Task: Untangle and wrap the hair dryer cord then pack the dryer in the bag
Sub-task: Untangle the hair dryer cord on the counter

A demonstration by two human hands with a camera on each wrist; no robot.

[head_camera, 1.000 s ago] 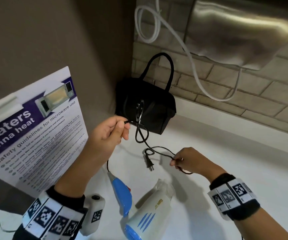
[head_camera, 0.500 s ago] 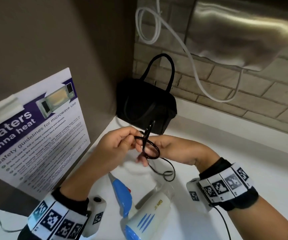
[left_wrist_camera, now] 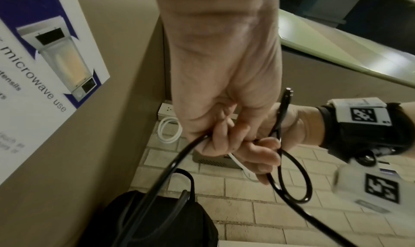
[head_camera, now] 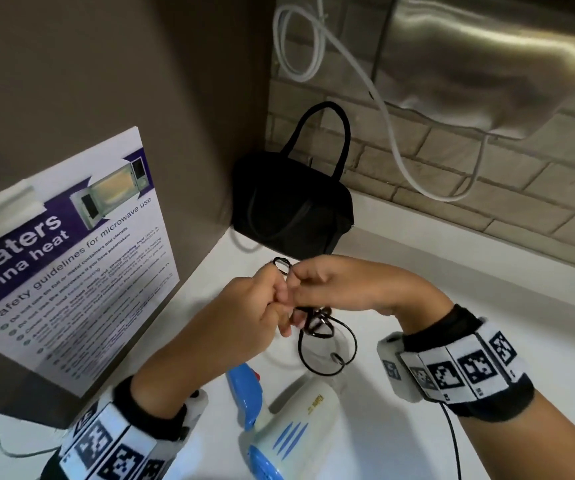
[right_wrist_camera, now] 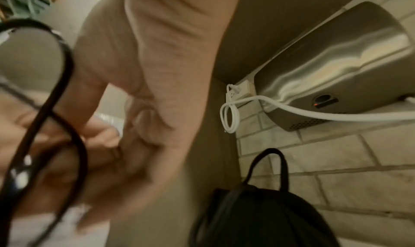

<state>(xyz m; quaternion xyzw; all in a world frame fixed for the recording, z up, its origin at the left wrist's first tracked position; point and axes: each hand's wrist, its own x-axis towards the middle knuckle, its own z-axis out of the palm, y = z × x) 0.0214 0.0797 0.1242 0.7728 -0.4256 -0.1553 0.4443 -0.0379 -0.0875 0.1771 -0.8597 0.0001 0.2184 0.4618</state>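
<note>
Hands meet over the counter, gathering the cord into coils.

At left, the poster [head_camera: 71,258] reads "Safety guidelines for microwave use" and "gonna heat". The left hand [head_camera: 244,313], a second ago well apart from the right, now curls round the black cord [head_camera: 327,355]; the right hand [head_camera: 351,289] has come across and pinches the loops against it, so wrapping seems underway. The hair dryer [head_camera: 289,427] lies on the counter [head_camera: 486,306] below, its small label unreadable; the black bag [head_camera: 293,209] waits behind.
</note>
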